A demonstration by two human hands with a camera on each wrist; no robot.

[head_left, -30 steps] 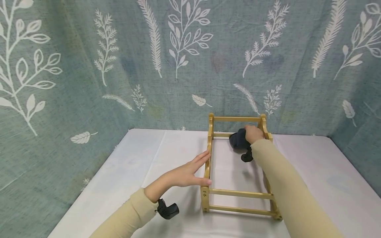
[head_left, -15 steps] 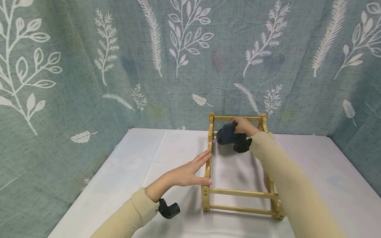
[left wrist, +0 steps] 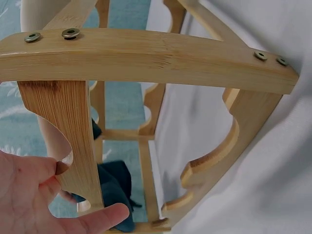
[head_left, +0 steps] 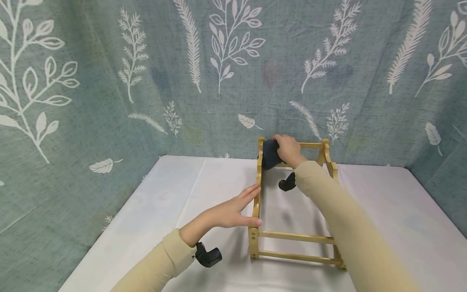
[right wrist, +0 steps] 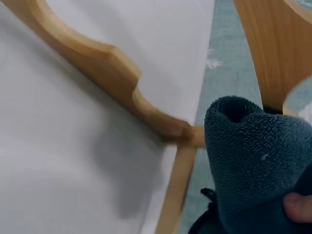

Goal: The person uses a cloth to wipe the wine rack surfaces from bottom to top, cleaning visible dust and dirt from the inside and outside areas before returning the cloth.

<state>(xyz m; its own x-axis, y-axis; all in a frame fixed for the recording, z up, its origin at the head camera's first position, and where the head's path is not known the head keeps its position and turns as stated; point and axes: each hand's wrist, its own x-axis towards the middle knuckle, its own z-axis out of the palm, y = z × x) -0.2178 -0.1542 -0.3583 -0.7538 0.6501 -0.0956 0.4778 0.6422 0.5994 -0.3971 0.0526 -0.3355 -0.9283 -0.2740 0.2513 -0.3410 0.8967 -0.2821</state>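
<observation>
A bamboo rack [head_left: 296, 235] with scalloped sides and cross rails stands on the white table. At its far left corner my right hand [head_left: 289, 151] grips a dark blue-green rolled towel [head_left: 269, 155], thumb on the near side of the cloth. The right wrist view shows the towel's [right wrist: 256, 161] fluffy rolled end close to a side panel [right wrist: 275, 53]. My left hand [head_left: 230, 211] rests on the rack's left side with fingers straight and thumb spread. In the left wrist view the thumb [left wrist: 97, 219] lies across the panel, and the towel [left wrist: 114, 183] shows behind it.
The white tabletop [head_left: 197, 182] extends on both sides of the rack. A grey-green curtain [head_left: 219, 81] with white leaf prints hangs behind and at the sides. Black cameras [head_left: 208, 255] are strapped at both wrists.
My right hand has carried the towel leftward and back, from the rack's right side to its far left corner. The left hand keeps its place on the rack.
</observation>
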